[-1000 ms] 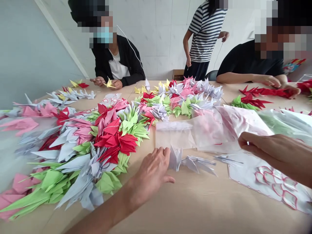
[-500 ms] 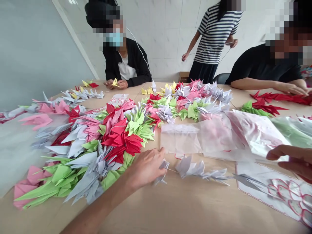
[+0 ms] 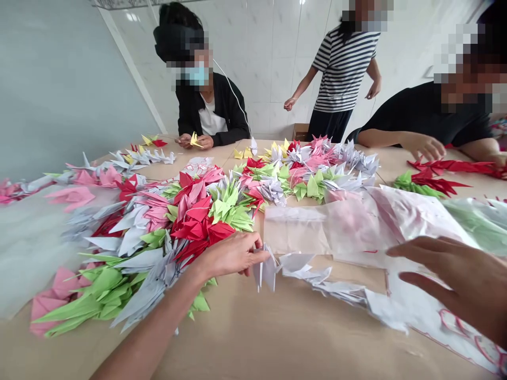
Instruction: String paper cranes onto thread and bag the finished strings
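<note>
My left hand point(image 3: 237, 254) pinches a pale grey-white folded paper crane point(image 3: 265, 268) at the front middle of the table. From it a string of similar white paper cranes point(image 3: 328, 282) trails rightward over the tabletop. On the right, my right hand point(image 3: 455, 279) hangs above the string's far end with fingers apart, holding nothing. Close beyond my left hand lies a large heap of red, green, pink and white paper cranes point(image 3: 198, 221).
Clear plastic bags point(image 3: 295, 232) lie behind the string, and a printed plastic bag point(image 3: 431, 322) is under my right hand. Across the table point(image 3: 277, 338), a masked person point(image 3: 214, 113) holds a yellow crane. Another stands in stripes point(image 3: 344, 68); a third handles red cranes point(image 3: 455, 168).
My left hand has lifted the end crane slightly, and the string has shifted with it. My right hand has moved left, further into view. The striped person's arms have lowered.
</note>
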Tool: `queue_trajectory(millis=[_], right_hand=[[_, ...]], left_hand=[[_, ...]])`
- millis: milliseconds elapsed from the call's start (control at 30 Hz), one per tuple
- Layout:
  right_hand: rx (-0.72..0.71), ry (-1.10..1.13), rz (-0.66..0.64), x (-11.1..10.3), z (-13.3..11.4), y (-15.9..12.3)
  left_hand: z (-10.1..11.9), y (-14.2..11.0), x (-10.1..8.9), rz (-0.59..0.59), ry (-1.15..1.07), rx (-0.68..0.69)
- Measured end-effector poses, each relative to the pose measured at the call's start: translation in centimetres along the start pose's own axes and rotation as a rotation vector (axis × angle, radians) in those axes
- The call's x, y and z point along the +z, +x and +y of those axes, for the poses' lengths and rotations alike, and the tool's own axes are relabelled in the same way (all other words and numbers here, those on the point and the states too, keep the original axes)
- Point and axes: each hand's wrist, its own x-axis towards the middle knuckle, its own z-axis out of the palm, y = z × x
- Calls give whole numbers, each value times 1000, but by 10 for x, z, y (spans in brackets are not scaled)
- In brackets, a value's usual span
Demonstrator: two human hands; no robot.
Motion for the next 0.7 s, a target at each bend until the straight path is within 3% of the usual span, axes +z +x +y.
queue_trajectory(millis=[100, 267, 433, 700], right_hand=[[-160, 126, -69, 11, -43, 29], [-158, 459, -207, 58, -96, 45], [-201, 565, -214, 88, -106, 36], [-97, 701, -322, 86, -103, 47]], left_hand=[[-1, 3, 3, -46, -51, -7], [0, 5, 5, -95, -197, -63], [1, 6, 9, -229, -410, -71], [5, 12, 15, -327, -485, -51]])
